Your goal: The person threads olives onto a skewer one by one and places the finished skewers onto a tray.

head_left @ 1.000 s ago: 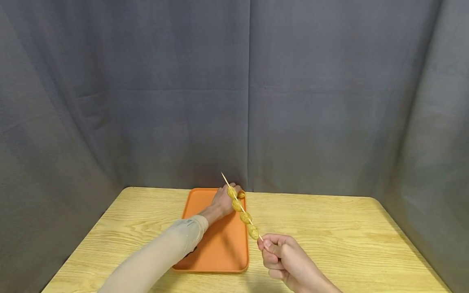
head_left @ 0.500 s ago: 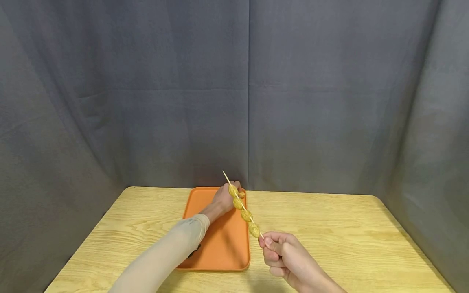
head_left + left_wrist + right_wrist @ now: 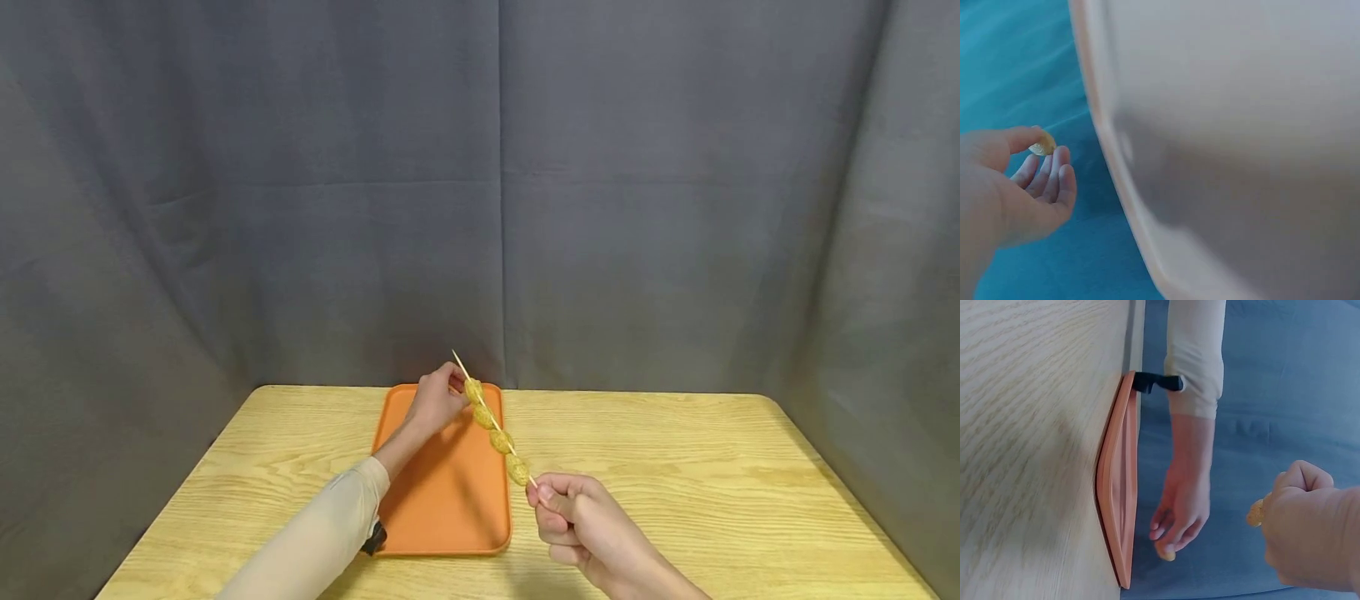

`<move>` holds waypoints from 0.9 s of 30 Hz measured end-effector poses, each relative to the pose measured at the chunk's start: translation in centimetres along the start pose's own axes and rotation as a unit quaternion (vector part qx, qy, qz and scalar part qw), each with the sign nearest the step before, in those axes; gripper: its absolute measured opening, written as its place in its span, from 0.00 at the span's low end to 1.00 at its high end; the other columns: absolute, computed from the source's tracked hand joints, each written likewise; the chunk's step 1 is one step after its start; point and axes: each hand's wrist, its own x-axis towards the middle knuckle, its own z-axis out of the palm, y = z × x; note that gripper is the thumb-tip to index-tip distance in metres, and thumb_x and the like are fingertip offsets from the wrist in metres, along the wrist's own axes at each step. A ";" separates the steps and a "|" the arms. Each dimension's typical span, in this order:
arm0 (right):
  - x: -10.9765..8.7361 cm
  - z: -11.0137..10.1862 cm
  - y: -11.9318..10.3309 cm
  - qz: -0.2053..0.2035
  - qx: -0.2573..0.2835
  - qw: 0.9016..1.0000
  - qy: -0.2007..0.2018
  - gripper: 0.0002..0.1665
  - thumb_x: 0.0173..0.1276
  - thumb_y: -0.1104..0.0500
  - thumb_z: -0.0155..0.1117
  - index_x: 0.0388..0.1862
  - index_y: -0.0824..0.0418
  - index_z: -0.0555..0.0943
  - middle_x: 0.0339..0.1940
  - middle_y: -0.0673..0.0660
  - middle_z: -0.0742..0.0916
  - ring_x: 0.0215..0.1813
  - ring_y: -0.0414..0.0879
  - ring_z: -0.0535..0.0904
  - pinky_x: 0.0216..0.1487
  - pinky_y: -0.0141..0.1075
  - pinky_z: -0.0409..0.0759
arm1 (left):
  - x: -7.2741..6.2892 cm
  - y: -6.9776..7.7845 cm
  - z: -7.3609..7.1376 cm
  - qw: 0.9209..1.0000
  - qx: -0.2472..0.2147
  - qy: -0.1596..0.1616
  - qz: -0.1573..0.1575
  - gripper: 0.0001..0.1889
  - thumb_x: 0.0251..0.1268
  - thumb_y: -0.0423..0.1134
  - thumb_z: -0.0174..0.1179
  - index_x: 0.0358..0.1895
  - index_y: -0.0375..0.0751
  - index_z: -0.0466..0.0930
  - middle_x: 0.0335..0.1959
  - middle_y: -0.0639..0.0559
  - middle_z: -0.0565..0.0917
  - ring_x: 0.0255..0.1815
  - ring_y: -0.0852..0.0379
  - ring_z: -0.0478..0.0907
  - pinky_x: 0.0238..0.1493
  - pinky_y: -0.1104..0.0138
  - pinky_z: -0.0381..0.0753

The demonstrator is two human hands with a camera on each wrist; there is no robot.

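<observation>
My right hand (image 3: 581, 521) pinches the blunt end of a thin wooden skewer (image 3: 462, 367), which slants up to the left with its point away from me. Several oval, yellow-brown food pieces (image 3: 501, 441) are threaded along it. Over the far part of an orange tray (image 3: 442, 512), my left hand (image 3: 435, 404) is raised behind the skewer tip. In the left wrist view it pinches one loose yellow-brown food piece (image 3: 1043, 145) between thumb and fingers. From the head camera that piece is hidden or cannot be told apart from those on the skewer.
The tray lies on a light wooden table (image 3: 675, 475), close to its far edge. Grey curtains (image 3: 637, 208) hang behind and at both sides. A black strap-like piece (image 3: 373, 539) hangs under the left sleeve, near the tray's front left corner.
My left hand has lifted from the tray's far right corner and drawn leftward, with the loose food piece now pinched in it. The right hand and skewer have hardly moved.
</observation>
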 end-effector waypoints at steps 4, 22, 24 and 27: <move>-0.2 -0.2 0.2 0.001 -0.003 1.000 0.002 0.11 0.83 0.60 0.49 0.40 0.66 0.73 0.21 0.48 0.67 0.18 0.37 0.52 0.17 0.27 0.50 | -1.0 1.4 -1.2 0.999 -0.037 -0.012 -0.005 0.11 0.62 0.29 0.70 0.46 0.38 0.84 0.36 0.46 0.86 0.34 0.55 0.83 0.40 0.60 0.84; -0.3 0.1 0.4 0.004 0.006 1.000 -0.007 0.12 0.84 0.61 0.46 0.41 0.67 0.72 0.21 0.48 0.67 0.19 0.36 0.53 0.17 0.26 0.51 | -5.6 5.6 -6.4 0.994 -0.099 0.027 -0.025 0.10 0.66 0.35 0.70 0.49 0.41 0.85 0.39 0.51 0.84 0.42 0.51 0.82 0.49 0.57 0.82; -0.4 0.2 0.4 0.002 0.006 1.000 -0.010 0.12 0.84 0.61 0.47 0.40 0.67 0.73 0.21 0.48 0.67 0.18 0.36 0.53 0.17 0.26 0.51 | -5.8 5.8 -6.9 0.992 -0.120 0.023 -0.043 0.11 0.65 0.35 0.71 0.49 0.41 0.85 0.40 0.50 0.85 0.42 0.51 0.83 0.49 0.57 0.82; -0.4 0.2 0.3 0.000 0.009 1.000 -0.019 0.11 0.83 0.61 0.47 0.40 0.66 0.73 0.20 0.47 0.67 0.18 0.36 0.53 0.17 0.26 0.51 | -6.0 6.0 -7.6 0.979 -0.187 0.007 -0.084 0.13 0.64 0.35 0.72 0.50 0.39 0.84 0.44 0.48 0.84 0.45 0.50 0.83 0.51 0.57 0.82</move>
